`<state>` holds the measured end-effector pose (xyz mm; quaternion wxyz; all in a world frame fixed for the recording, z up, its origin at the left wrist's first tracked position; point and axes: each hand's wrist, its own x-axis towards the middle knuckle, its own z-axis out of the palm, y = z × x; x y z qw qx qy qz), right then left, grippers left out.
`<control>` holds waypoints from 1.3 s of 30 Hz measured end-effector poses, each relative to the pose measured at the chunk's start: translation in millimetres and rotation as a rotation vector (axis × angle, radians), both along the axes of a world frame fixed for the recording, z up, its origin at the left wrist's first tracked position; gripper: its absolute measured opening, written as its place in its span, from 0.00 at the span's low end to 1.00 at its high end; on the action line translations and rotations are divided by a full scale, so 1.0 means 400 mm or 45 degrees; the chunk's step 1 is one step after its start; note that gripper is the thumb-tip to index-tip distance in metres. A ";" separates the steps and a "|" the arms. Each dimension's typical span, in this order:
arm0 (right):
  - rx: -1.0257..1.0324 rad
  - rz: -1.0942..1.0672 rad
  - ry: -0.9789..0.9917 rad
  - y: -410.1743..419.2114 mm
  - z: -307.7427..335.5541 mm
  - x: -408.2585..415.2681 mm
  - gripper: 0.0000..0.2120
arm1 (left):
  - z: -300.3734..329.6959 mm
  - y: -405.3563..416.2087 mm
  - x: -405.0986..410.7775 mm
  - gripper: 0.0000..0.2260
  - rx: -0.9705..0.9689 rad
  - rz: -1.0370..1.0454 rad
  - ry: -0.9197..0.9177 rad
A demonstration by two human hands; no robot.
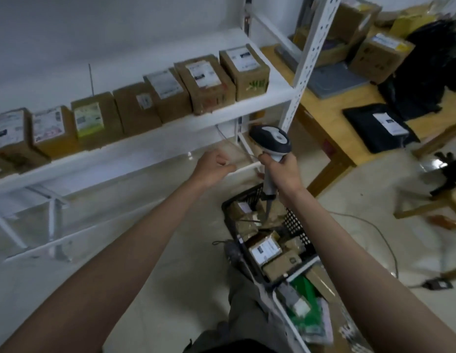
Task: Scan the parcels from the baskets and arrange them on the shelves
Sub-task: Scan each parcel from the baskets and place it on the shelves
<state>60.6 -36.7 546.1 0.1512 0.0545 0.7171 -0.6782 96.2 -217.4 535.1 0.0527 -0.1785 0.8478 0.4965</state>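
Observation:
My right hand (282, 171) grips the handle of a grey and white barcode scanner (271, 137), held upright above a black basket (296, 225) full of brown labelled parcels (266, 250). My left hand (212, 166) hangs in the air just left of the scanner, fingers loosely curled, holding nothing. A white shelf (135, 146) runs across the left half of the view with a row of several cardboard parcels (204, 82) standing on it, labels facing up. Closer to me, a second white basket (293, 324) holds green and grey packets.
A wooden table (349, 115) stands to the right with boxes, a black labelled mailer bag (379, 126) and dark bags. The shelf's white upright post (310, 54) rises between shelf and table. A cable (374, 230) trails over the tiled floor. My leg (249, 301) is beside the baskets.

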 end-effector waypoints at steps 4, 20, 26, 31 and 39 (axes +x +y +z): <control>0.076 -0.028 -0.040 0.088 -0.031 0.202 0.07 | -0.057 0.082 0.174 0.15 0.051 -0.091 -0.118; 0.247 -0.524 -0.321 0.593 -0.113 0.641 0.08 | -0.200 0.560 0.437 0.07 0.094 -0.632 -0.365; 0.174 -0.649 -0.424 0.767 -0.168 0.752 0.11 | -0.231 0.742 0.511 0.12 0.068 -0.751 -0.473; 0.135 -0.665 -0.533 0.900 -0.249 0.831 0.11 | -0.304 0.873 0.568 0.12 0.012 -0.743 -0.539; 0.103 -0.640 -0.693 1.052 -0.410 0.924 0.08 | -0.495 0.977 0.667 0.06 -0.089 -0.585 -0.745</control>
